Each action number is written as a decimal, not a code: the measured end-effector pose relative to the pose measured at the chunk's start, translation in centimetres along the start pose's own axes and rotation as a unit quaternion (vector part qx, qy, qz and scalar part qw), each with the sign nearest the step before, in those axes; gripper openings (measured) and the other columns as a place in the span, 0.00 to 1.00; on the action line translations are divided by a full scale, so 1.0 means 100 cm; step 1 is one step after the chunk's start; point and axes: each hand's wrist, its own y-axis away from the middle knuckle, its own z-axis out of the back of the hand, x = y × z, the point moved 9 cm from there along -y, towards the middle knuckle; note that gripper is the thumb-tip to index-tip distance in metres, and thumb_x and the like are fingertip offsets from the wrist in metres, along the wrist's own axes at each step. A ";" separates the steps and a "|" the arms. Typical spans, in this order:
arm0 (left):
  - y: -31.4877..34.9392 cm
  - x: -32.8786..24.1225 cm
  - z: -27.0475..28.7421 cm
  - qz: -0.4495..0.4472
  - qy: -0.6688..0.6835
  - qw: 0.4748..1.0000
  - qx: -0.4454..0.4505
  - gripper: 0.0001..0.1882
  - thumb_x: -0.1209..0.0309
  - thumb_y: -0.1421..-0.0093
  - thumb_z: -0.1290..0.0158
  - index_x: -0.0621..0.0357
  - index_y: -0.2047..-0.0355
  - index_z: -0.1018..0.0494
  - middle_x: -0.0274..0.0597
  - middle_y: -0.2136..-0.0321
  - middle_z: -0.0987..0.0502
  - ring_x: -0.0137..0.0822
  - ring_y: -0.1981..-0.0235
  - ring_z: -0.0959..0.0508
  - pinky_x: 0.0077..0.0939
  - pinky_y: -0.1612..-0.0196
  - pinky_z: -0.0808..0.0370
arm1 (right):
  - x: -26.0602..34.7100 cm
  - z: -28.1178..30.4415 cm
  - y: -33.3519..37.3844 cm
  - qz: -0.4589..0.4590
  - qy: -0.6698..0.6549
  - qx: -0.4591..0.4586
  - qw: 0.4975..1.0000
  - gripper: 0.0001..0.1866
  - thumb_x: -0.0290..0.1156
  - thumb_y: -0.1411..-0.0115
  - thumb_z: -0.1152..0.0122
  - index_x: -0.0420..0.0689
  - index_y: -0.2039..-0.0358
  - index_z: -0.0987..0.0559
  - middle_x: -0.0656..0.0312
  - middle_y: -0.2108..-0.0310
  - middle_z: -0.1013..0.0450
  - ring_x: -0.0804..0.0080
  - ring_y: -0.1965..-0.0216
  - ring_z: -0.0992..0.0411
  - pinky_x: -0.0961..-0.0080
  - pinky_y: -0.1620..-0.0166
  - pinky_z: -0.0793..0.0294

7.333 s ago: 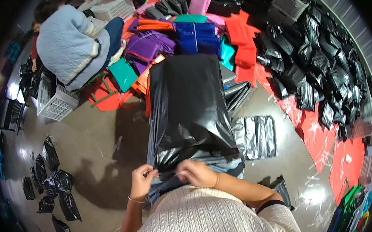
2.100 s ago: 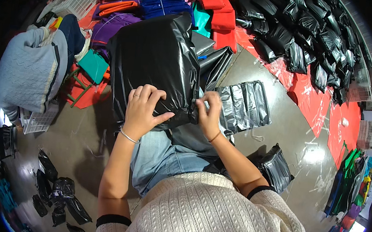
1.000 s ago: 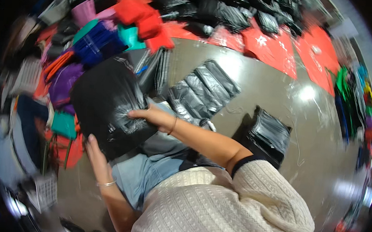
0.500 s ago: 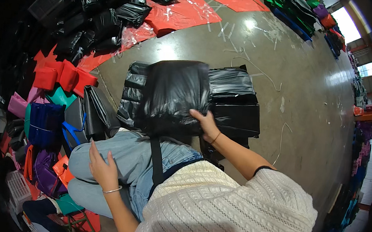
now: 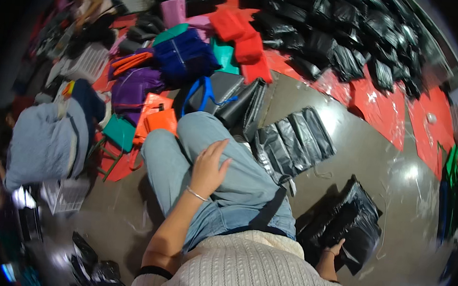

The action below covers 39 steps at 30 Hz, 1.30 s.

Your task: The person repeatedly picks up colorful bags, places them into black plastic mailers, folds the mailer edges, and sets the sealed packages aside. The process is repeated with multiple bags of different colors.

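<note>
My left hand (image 5: 210, 168) lies over my denim-clad thigh, fingers stretched out and holding nothing. Down at the right, my right hand (image 5: 333, 249) grips the near edge of a black plastic-wrapped package (image 5: 362, 209); its thumb shows on top, while most of the fingers are hidden. This package sits low beside my hip, over or against other black plastic that I cannot separate clearly. In front of my knees, a row of several shiny black packages (image 5: 296, 142) lies side by side on the floor.
Folded grey sheets (image 5: 227, 96), a blue bundle (image 5: 185, 56), a purple bundle (image 5: 135, 91) and red packs (image 5: 243, 41) lie ahead. Black packages (image 5: 348, 23) pile up behind red sheeting (image 5: 376, 109). White crates (image 5: 89, 61) stand at left, near another person (image 5: 93, 8).
The view has turned left. My right hand has carried the black package from in front of me to my right side, low down. My left hand stays empty over my legs.
</note>
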 end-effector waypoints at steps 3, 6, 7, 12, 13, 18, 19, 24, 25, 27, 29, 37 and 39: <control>0.000 -0.004 0.016 0.028 0.026 0.999 -0.009 0.24 0.73 0.41 0.44 0.60 0.43 0.31 0.53 0.50 0.26 0.50 0.52 0.23 0.36 0.47 0.27 | 0.015 -0.041 0.007 -0.031 -0.056 0.081 0.995 0.51 0.60 0.56 0.25 0.29 0.44 0.28 0.51 0.47 0.27 0.56 0.53 0.25 0.61 0.48 0.23; 0.002 -0.005 0.044 0.077 0.093 0.992 -0.032 0.24 0.75 0.41 0.45 0.59 0.43 0.30 0.49 0.50 0.25 0.45 0.54 0.21 0.34 0.49 0.26 | 0.066 0.000 0.062 0.105 0.172 -0.404 0.892 0.50 0.63 0.59 0.27 0.34 0.47 0.27 0.43 0.48 0.27 0.47 0.47 0.28 0.53 0.42 0.32; 0.002 -0.008 0.058 0.078 0.118 0.989 -0.043 0.23 0.77 0.41 0.45 0.59 0.44 0.29 0.48 0.50 0.25 0.43 0.54 0.21 0.34 0.49 0.25 | 0.079 -0.014 0.076 0.145 0.178 -0.412 0.882 0.50 0.63 0.59 0.27 0.34 0.47 0.27 0.43 0.48 0.27 0.47 0.47 0.28 0.53 0.42 0.32; 0.028 -0.070 0.199 -0.079 0.010 0.965 -0.250 0.20 0.78 0.41 0.45 0.65 0.47 0.27 0.50 0.50 0.23 0.42 0.50 0.22 0.35 0.45 0.27 | 0.157 -0.169 0.217 0.730 0.223 -0.014 0.645 0.28 0.35 0.38 0.44 0.34 0.42 0.33 0.43 0.45 0.32 0.45 0.44 0.34 0.54 0.39 0.38; 0.057 -0.072 0.243 -0.012 0.012 0.936 -0.352 0.19 0.72 0.37 0.46 0.66 0.47 0.27 0.51 0.49 0.23 0.43 0.51 0.22 0.38 0.47 0.26 | 0.152 -0.200 0.238 0.716 0.178 0.099 0.667 0.28 0.33 0.39 0.45 0.32 0.41 0.34 0.41 0.45 0.33 0.46 0.43 0.35 0.55 0.38 0.39; 0.173 -0.124 0.384 -0.069 -0.131 0.791 -0.593 0.20 0.71 0.37 0.46 0.66 0.46 0.28 0.52 0.49 0.24 0.44 0.50 0.23 0.38 0.46 0.28 | 0.104 -0.313 0.371 0.614 0.116 0.435 0.649 0.28 0.16 0.43 0.47 0.36 0.40 0.36 0.51 0.47 0.35 0.58 0.47 0.34 0.64 0.40 0.38; 0.181 -0.124 0.390 -0.066 -0.142 0.792 -0.590 0.20 0.71 0.37 0.47 0.66 0.46 0.28 0.52 0.49 0.24 0.45 0.50 0.23 0.39 0.46 0.28 | 0.097 -0.324 0.399 0.614 0.124 0.475 0.618 0.29 0.14 0.44 0.47 0.37 0.40 0.36 0.51 0.46 0.35 0.60 0.48 0.33 0.65 0.41 0.36; 0.157 -0.083 0.367 0.017 -0.170 0.864 -0.473 0.21 0.70 0.37 0.47 0.66 0.45 0.29 0.53 0.48 0.25 0.45 0.49 0.24 0.39 0.45 0.30 | 0.064 -0.350 0.504 0.592 0.113 0.618 0.505 0.30 0.12 0.44 0.48 0.39 0.39 0.36 0.53 0.45 0.35 0.66 0.55 0.28 0.72 0.48 0.30; 0.143 -0.068 0.355 0.041 -0.173 0.882 -0.436 0.21 0.70 0.37 0.47 0.66 0.45 0.29 0.53 0.48 0.25 0.46 0.49 0.24 0.39 0.44 0.30 | 0.055 -0.354 0.515 0.565 0.123 0.647 0.497 0.29 0.11 0.43 0.48 0.39 0.41 0.35 0.54 0.46 0.34 0.66 0.57 0.28 0.73 0.49 0.29; 0.120 -0.044 0.326 0.076 -0.184 0.907 -0.371 0.21 0.70 0.37 0.47 0.66 0.45 0.30 0.54 0.48 0.26 0.46 0.48 0.25 0.40 0.44 0.30 | 0.045 -0.353 0.540 0.592 0.107 0.648 0.467 0.27 0.11 0.44 0.48 0.40 0.42 0.34 0.53 0.46 0.33 0.68 0.61 0.27 0.74 0.53 0.28; 0.094 -0.015 0.295 0.110 -0.194 0.928 -0.299 0.22 0.70 0.37 0.47 0.66 0.45 0.30 0.54 0.48 0.26 0.46 0.48 0.25 0.40 0.43 0.31 | 0.031 -0.360 0.551 0.544 0.143 0.683 0.467 0.28 0.11 0.45 0.48 0.39 0.43 0.34 0.53 0.46 0.34 0.70 0.63 0.28 0.74 0.55 0.27; 0.036 0.070 0.196 0.204 -0.266 0.939 -0.076 0.23 0.68 0.37 0.48 0.66 0.43 0.31 0.56 0.47 0.28 0.48 0.47 0.27 0.41 0.42 0.33 | 0.032 -0.372 0.577 0.541 0.128 0.696 0.455 0.26 0.10 0.45 0.50 0.39 0.45 0.31 0.51 0.46 0.33 0.70 0.65 0.27 0.77 0.59 0.25; 0.028 0.083 0.184 0.215 -0.284 0.934 -0.039 0.23 0.68 0.37 0.48 0.66 0.43 0.32 0.56 0.47 0.28 0.48 0.46 0.28 0.41 0.41 0.34 | 0.027 -0.374 0.579 0.546 0.136 0.699 0.443 0.26 0.08 0.45 0.52 0.39 0.46 0.31 0.54 0.49 0.32 0.72 0.68 0.26 0.78 0.62 0.25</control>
